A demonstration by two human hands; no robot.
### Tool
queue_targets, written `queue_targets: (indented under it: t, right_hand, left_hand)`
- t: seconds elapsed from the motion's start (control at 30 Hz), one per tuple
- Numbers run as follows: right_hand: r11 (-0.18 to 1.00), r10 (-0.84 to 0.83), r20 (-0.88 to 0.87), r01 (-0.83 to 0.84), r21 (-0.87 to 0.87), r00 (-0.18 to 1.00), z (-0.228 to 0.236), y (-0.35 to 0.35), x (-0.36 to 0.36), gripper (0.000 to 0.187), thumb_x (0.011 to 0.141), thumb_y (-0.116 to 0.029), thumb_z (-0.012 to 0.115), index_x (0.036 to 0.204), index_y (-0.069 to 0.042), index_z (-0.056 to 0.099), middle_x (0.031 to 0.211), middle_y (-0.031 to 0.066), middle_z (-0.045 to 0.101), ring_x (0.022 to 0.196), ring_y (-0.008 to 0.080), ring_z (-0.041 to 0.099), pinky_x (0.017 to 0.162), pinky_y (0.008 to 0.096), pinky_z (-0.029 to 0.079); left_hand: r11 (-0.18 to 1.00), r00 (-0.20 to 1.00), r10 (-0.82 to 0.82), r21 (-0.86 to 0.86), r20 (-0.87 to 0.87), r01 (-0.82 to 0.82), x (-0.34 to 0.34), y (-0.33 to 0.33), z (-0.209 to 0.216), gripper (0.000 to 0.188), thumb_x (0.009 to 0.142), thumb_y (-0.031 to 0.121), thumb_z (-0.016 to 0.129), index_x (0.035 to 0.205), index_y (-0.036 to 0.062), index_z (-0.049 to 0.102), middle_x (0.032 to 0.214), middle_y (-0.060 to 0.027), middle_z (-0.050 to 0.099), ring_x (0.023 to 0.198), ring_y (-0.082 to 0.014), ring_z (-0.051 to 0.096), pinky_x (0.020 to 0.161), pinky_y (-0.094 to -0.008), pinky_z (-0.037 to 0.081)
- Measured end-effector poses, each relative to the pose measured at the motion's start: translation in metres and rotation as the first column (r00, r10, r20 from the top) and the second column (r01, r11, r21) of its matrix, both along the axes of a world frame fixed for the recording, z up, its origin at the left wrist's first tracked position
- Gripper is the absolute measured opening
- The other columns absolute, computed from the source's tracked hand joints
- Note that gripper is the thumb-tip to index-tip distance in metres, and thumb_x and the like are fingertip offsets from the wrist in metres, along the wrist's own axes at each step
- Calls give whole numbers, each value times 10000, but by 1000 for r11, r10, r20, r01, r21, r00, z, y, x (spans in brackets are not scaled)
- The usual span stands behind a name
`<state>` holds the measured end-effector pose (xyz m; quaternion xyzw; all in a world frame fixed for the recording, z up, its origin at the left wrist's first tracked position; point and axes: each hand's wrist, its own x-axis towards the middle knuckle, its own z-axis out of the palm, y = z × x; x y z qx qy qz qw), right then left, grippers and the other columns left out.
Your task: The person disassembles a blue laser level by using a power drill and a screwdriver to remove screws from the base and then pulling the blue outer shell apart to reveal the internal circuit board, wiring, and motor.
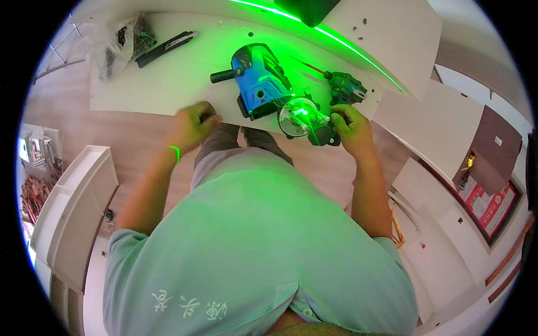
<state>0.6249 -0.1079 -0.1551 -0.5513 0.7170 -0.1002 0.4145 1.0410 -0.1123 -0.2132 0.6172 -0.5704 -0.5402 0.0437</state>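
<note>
My right hand (351, 126) has its fingers curled against the right side of a laser level (295, 124), a round clear-topped device with a dark base that glows bright green. My left hand (196, 124) is curled over the front edge of the white board, slightly blurred; whatever its fingers may hold is hidden. Between the hands, just left of the level, rests a blue and black power tool (259, 78) with a black side handle. Behind my right hand a green and black cordless drill (346, 87) lies with a long thin bit pointing left.
A white board (168, 92) forms the work surface. At its far left are a clear plastic bag (115, 47) of dark small parts and a long black tool (167, 49). White panels (437, 120) stand to the right, and a white drawer-like unit (78, 207) stands left.
</note>
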Motion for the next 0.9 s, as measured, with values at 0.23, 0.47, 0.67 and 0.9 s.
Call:
queue_targets:
  t: [0.23,0.47,0.67,0.9]
  right_hand:
    - [888,220,-115,-248,-388,969,86,-5,45,167,954,-112,687,1105,-48,725,1054,154,709,910,248,688,808,357,558]
    - [885,-8,-47,-15,-466,999,77,22,46,184,924,-46,697,1106,-28,718,1091,157,705,936,279,683,794,369,563]
    - [835,117,-179,-195,-515,977,96,58,68,229,908,-97,708,1133,-51,715,977,138,717,829,319,686,718,388,558]
    - [891,154,-165,-209,-404,974,82,84,88,498,883,-221,759,1354,-92,662,925,103,706,782,287,678,684,416,548]
  left_hand:
    - [774,996,83,-631,13,-56,50,-42,-41,162,916,175,767,908,47,668,844,-137,671,692,-297,643,639,-385,520]
    - [718,1000,-18,-696,6,17,53,-41,-46,136,904,156,770,877,71,667,807,-109,654,684,-311,648,615,-389,518]
    - [675,999,-41,-737,19,42,50,-43,-46,138,905,162,762,872,74,662,800,-112,647,683,-319,643,610,-399,515]
    - [666,996,-45,-741,77,87,48,-42,-44,155,886,188,781,854,106,653,787,-84,653,669,-299,638,588,-390,511]
